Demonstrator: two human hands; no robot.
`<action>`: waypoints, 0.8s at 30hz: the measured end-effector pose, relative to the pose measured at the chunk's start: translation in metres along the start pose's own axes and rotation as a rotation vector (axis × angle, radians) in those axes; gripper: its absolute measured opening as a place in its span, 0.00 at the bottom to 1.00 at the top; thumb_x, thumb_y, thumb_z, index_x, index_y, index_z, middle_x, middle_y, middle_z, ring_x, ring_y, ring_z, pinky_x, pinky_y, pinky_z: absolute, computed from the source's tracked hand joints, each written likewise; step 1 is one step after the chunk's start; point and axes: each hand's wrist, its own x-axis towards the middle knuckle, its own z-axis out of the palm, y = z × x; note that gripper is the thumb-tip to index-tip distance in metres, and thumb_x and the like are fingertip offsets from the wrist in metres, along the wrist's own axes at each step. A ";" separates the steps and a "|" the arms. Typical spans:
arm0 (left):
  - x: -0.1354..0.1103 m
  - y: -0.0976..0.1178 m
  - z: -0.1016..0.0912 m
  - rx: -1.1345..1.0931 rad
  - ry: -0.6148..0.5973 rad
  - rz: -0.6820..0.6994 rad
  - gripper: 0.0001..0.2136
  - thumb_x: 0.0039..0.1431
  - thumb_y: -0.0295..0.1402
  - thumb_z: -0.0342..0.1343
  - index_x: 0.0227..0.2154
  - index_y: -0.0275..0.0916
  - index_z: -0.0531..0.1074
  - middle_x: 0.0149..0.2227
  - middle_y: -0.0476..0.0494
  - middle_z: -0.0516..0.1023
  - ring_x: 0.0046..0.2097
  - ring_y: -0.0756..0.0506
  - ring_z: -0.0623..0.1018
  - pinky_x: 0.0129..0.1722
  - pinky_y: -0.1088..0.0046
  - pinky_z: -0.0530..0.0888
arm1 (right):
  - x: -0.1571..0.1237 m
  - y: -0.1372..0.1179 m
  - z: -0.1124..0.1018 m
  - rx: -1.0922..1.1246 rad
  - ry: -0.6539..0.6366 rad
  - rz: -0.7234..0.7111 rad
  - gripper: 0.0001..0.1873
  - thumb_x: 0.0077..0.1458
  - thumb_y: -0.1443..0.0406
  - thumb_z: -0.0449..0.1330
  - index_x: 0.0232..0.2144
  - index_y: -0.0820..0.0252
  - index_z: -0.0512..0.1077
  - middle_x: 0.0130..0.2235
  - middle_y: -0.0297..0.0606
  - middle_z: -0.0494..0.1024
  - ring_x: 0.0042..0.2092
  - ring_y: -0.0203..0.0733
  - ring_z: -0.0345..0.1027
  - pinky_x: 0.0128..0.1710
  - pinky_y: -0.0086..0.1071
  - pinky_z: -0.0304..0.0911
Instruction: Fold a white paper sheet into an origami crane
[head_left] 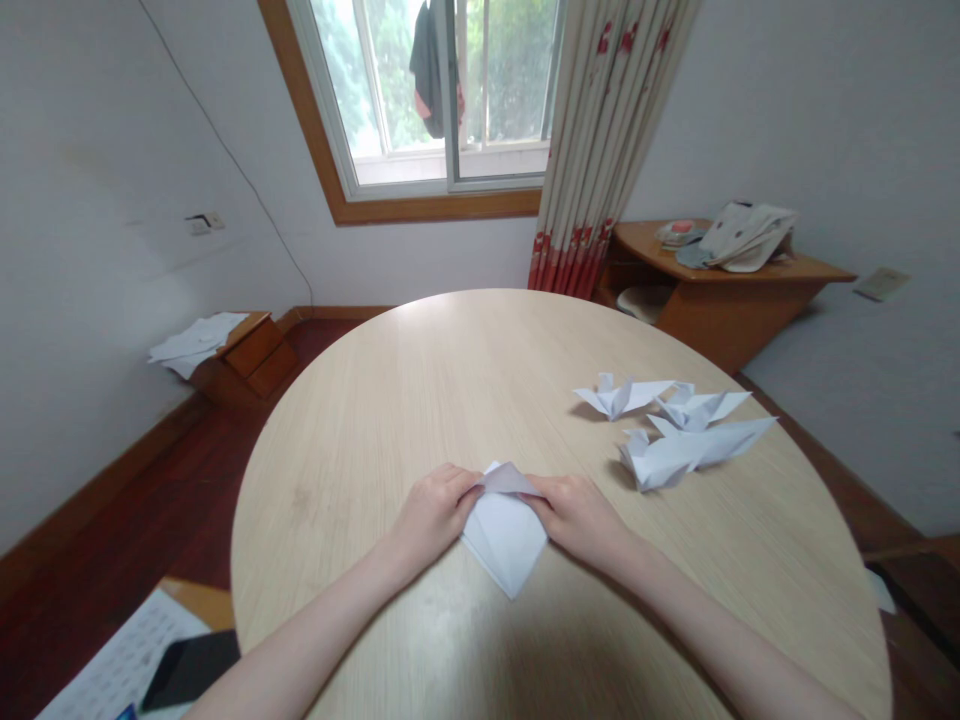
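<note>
A folded sheet of white paper [507,540] lies on the round wooden table [360,400], one point turned towards me. Its far part is bent over into a flap. My left hand [439,508] pinches the flap's left end, and my right hand [574,512] pinches the right end. Both thumbs are at the near side of the flap; the other fingers are partly hidden. To the right of my right hand sit several folded paper figures with pointed ends, among them a large one [694,450] and a smaller one [622,396] farther back.
Beyond the table is a window with a patterned curtain [600,130]. A wooden desk [735,290] with a cloth bag [750,235] stands at the back right. A small cabinet [259,360] bears papers at the left. A dark phone [187,670] lies low at the left.
</note>
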 end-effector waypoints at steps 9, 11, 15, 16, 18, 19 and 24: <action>-0.002 0.005 0.002 -0.181 0.112 -0.148 0.11 0.63 0.33 0.49 0.41 0.37 0.75 0.35 0.44 0.80 0.34 0.47 0.78 0.36 0.73 0.73 | -0.002 -0.004 0.010 0.003 0.138 0.088 0.18 0.59 0.65 0.50 0.51 0.60 0.69 0.37 0.43 0.82 0.37 0.48 0.76 0.35 0.34 0.66; -0.002 0.005 0.003 -0.189 0.115 -0.144 0.12 0.63 0.34 0.49 0.41 0.36 0.75 0.35 0.43 0.80 0.34 0.47 0.78 0.36 0.73 0.74 | -0.002 -0.003 0.013 0.046 0.195 0.082 0.20 0.59 0.64 0.50 0.53 0.59 0.66 0.43 0.45 0.80 0.41 0.49 0.75 0.38 0.37 0.67; -0.003 0.005 0.002 -0.165 0.121 -0.138 0.12 0.63 0.34 0.48 0.40 0.36 0.75 0.35 0.43 0.81 0.33 0.47 0.78 0.34 0.73 0.73 | -0.002 -0.002 0.015 0.148 0.269 0.074 0.17 0.59 0.63 0.50 0.50 0.60 0.66 0.46 0.46 0.77 0.44 0.49 0.73 0.42 0.39 0.67; -0.003 0.006 0.002 -0.160 0.129 -0.143 0.12 0.63 0.34 0.49 0.40 0.37 0.75 0.34 0.43 0.81 0.32 0.47 0.78 0.33 0.73 0.73 | -0.001 -0.003 0.014 0.167 0.275 0.076 0.15 0.59 0.63 0.50 0.48 0.60 0.67 0.44 0.45 0.78 0.44 0.48 0.73 0.42 0.38 0.67; -0.003 0.008 0.001 -0.158 0.137 -0.170 0.11 0.62 0.36 0.50 0.39 0.38 0.76 0.32 0.45 0.81 0.30 0.48 0.78 0.30 0.75 0.72 | -0.001 -0.004 0.011 0.193 0.278 0.081 0.12 0.60 0.62 0.50 0.42 0.59 0.69 0.40 0.43 0.78 0.41 0.47 0.73 0.40 0.37 0.66; -0.004 0.009 0.001 -0.161 0.138 -0.191 0.11 0.61 0.37 0.51 0.37 0.38 0.76 0.31 0.46 0.81 0.29 0.48 0.78 0.29 0.75 0.72 | -0.001 -0.005 0.010 0.199 0.275 0.084 0.11 0.60 0.61 0.50 0.39 0.58 0.69 0.39 0.42 0.78 0.40 0.46 0.73 0.39 0.36 0.66; -0.003 0.015 -0.001 -0.173 0.133 -0.297 0.08 0.58 0.36 0.55 0.33 0.39 0.76 0.28 0.48 0.81 0.25 0.50 0.76 0.25 0.77 0.69 | 0.000 -0.008 0.007 0.186 0.252 0.089 0.11 0.60 0.61 0.49 0.30 0.57 0.68 0.32 0.39 0.76 0.34 0.43 0.71 0.33 0.33 0.64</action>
